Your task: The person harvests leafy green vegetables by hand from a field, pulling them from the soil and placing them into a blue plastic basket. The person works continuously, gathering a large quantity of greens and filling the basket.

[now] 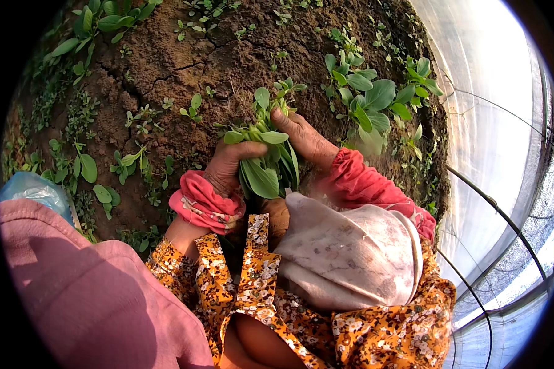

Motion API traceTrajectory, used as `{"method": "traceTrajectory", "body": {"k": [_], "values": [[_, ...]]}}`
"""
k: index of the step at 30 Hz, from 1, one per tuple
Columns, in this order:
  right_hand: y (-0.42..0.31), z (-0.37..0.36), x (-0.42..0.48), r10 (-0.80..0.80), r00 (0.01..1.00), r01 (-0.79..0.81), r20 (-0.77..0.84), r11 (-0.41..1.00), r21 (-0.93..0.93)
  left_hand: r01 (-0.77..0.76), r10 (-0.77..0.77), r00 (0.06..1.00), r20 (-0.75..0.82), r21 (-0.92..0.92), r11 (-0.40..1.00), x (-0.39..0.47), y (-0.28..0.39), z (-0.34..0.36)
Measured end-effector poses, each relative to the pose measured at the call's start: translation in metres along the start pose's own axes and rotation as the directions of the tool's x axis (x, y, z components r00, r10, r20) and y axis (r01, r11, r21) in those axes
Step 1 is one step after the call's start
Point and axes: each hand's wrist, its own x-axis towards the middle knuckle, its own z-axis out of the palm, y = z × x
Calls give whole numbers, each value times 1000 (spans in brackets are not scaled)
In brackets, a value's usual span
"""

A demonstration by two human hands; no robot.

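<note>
My left hand (231,161) is closed around a bunch of leafy greens (261,177), its thumb lying across the stems and the broad leaves hanging down towards my body. At the stem end of the same bunch, my right hand (302,138) grips it from the right, thumb uppermost. Small leaves stick up between the two hands. Red sleeve cuffs circle both wrists. Directly below the hands are my knee in pale, stained cloth (351,253) and orange floral clothing (258,276). The fingers beneath the bunch are mostly hidden.
Cracked brown soil (166,60) bears scattered seedlings and weeds. Larger leafy plants (374,99) grow at the right and more (115,20) at the upper left. A blue plastic bag (37,193) lies at the left beside pink cloth (87,286). Plastic sheeting (484,92) with curved rods (494,203) borders the right.
</note>
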Motion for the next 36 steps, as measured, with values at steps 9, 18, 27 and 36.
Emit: {"method": "traceTrajectory", "body": {"k": [9,18,27,36], "values": [[-2,-149,50,5,879,-443,-476,-359,-821,-28,33,999,24,-169,985,-9,29,-14],[-19,-221,65,-241,886,-146,-397,668,-730,-90,88,990,-111,-15,996,-25,37,-23],[2,-207,73,5,847,-480,-531,-424,-768,-29,17,997,-72,-174,984,-23,33,-23],[-11,-224,63,226,942,-315,-248,342,-885,-46,42,998,-35,-108,993,-14,38,-23]]}}
